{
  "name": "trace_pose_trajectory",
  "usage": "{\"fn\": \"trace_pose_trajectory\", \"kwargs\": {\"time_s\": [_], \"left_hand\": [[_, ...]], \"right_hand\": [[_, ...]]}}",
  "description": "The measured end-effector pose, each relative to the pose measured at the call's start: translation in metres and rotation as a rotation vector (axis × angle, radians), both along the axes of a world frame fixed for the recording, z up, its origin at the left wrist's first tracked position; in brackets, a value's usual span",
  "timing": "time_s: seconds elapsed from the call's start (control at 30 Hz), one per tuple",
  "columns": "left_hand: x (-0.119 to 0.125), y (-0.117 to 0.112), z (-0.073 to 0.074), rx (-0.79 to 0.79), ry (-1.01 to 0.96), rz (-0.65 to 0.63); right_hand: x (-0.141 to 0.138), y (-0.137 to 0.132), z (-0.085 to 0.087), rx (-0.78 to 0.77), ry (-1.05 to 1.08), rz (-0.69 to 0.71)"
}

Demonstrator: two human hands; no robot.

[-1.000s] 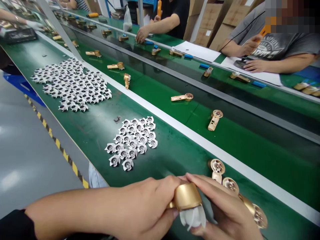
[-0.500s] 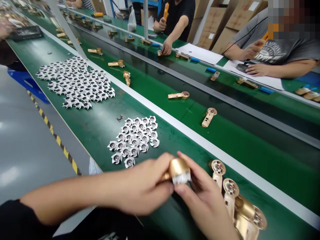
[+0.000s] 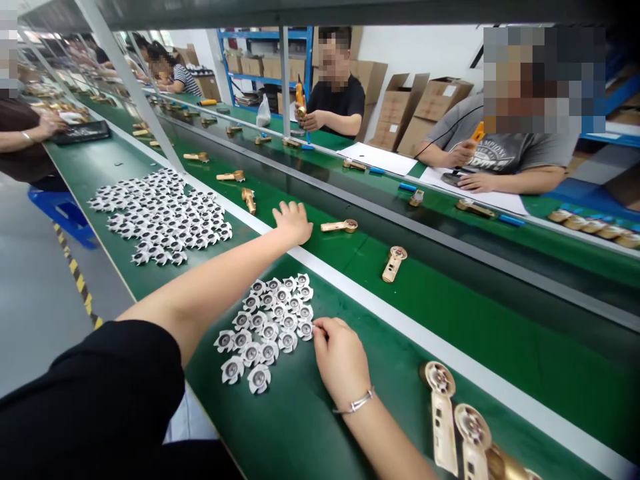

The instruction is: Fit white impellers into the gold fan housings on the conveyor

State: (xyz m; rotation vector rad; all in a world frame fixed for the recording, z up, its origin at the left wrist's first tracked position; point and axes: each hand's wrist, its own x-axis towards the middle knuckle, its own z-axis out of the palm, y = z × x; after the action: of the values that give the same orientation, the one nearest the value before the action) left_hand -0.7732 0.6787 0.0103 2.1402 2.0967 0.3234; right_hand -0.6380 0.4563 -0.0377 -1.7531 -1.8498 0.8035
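Note:
My left hand (image 3: 295,223) reaches palm-down over the green belt with its fingers spread; whatever lies beneath the palm is hidden. Just left of it is a gold housing (image 3: 249,200), and to its right lies another gold housing (image 3: 340,227) with a round head. My right hand (image 3: 340,350) pinches at the edge of a white fan wheel (image 3: 306,329), at the right side of a small group of such wheels on the green bench. Several gold housings lie to the right of my right forearm, the nearest a gold housing (image 3: 443,413) with its round head facing up.
A larger group of white fan wheels (image 3: 165,213) covers the bench at left. A white strip (image 3: 400,320) divides bench from belt. A slanted metal post (image 3: 135,87) rises at left. Across the line, a person in black (image 3: 345,100) and a person in grey (image 3: 535,160) hold orange tools.
My hands have parted from the gold housing and white part they held together. My left hand has gone out over the belt, my right to the fan wheels. The view has tilted up.

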Motion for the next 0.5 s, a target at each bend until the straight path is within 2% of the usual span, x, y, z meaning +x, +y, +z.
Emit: {"fn": "trace_pose_trajectory", "kwargs": {"time_s": [0.17, 0.23, 0.3, 0.4, 0.5], "left_hand": [[0.05, 0.021, -0.003, -0.045, -0.033, -0.16], [0.06, 0.026, 0.001, -0.104, -0.059, -0.193], [0.063, 0.025, 0.006, -0.146, -0.102, -0.21], [0.06, 0.005, 0.015, -0.19, -0.204, -0.248], [0.055, -0.038, 0.024, -0.278, -0.357, -0.301]], "right_hand": [[0.001, -0.003, 0.002, -0.007, 0.014, -0.018], [0.013, -0.008, 0.008, -0.02, 0.049, -0.028], [0.03, -0.014, 0.021, -0.037, 0.086, -0.052], [0.058, -0.03, 0.052, -0.03, 0.126, -0.132], [0.076, -0.06, 0.08, 0.031, 0.147, -0.231]]}}
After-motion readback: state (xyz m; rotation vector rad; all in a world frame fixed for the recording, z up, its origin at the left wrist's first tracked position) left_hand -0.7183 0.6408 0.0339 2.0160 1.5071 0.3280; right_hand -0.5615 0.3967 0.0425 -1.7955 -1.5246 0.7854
